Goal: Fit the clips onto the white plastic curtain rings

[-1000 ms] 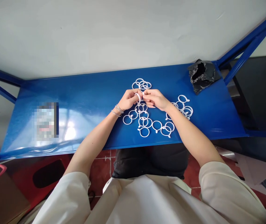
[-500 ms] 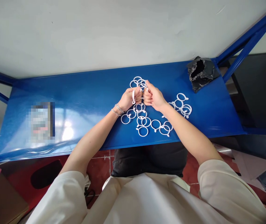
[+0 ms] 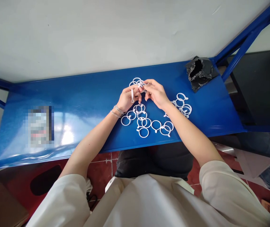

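My left hand (image 3: 127, 98) is closed, with a white plastic curtain ring (image 3: 132, 95) looped at its fingers and the small eyelet hanging against the back of the hand. My right hand (image 3: 157, 94) meets the left fingertips, its fingers bent inward; whatever sits between them is hidden. Just beyond the fingertips lie several overlapping white rings (image 3: 137, 80), partly covered by the hands. Nearer the front edge, more rings (image 3: 143, 132) are scattered on the blue table (image 3: 83, 91). Another cluster of rings (image 3: 185, 108) lies beside my right forearm.
A torn black plastic bag (image 3: 202, 78) stands at the table's back right. At the left lies a blurred-out flat item (image 3: 40, 126). A pale wall (image 3: 116, 34) rises behind the table, and blue metal braces (image 3: 241, 53) slope at both ends.
Both hands have loosened from fists, and their fingers are more stretched and come together at the tips. The whole view has shifted slightly; the loose rings lie as before.
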### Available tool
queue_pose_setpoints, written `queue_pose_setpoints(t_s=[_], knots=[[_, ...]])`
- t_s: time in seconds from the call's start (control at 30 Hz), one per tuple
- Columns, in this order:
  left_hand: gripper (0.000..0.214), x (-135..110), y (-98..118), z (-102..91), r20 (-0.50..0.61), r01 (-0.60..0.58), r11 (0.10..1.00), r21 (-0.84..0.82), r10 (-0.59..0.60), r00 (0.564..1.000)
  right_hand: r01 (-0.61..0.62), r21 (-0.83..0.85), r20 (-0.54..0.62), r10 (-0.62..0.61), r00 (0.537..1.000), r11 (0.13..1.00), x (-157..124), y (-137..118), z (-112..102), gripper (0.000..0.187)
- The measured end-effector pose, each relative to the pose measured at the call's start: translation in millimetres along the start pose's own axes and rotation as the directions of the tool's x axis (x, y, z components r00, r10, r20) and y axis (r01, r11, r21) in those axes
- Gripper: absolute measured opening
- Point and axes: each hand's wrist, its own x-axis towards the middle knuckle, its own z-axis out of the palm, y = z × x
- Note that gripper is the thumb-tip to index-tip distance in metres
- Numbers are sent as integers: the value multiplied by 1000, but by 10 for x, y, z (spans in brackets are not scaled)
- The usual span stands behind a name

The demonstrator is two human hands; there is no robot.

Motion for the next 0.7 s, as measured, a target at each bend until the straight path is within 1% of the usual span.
queue_pose_setpoints(t_s=[0.1, 0.17, 0.33, 0.43, 0.6, 0.7], knots=[[50, -14, 4, 14, 10, -26, 999, 25, 26, 1000, 147, -174, -37, -155, 987, 974, -22, 8, -15, 50], [51, -20, -3, 24, 24, -48, 998, 51, 47, 999, 199, -228, -13, -207, 978, 953, -32, 14, -18, 53], [52, 5, -59, 25, -31, -81, 994, 73, 83, 996, 196, -246, 109, -174, 979, 949, -28, 51, -24, 70], [50, 23, -87, 6, -59, -84, 994, 67, 88, 994, 183, -241, 105, -161, 981, 953, -15, 78, -24, 69], [52, 21, -87, 0, -82, -97, 994, 46, 100, 992, 186, -165, 123, -167, 978, 968, -9, 82, -1, 67], [51, 20, -84, 10, -116, -85, 994, 68, 92, 989, 163, -141, 88, -152, 984, 976, 0, 57, 12, 70]])
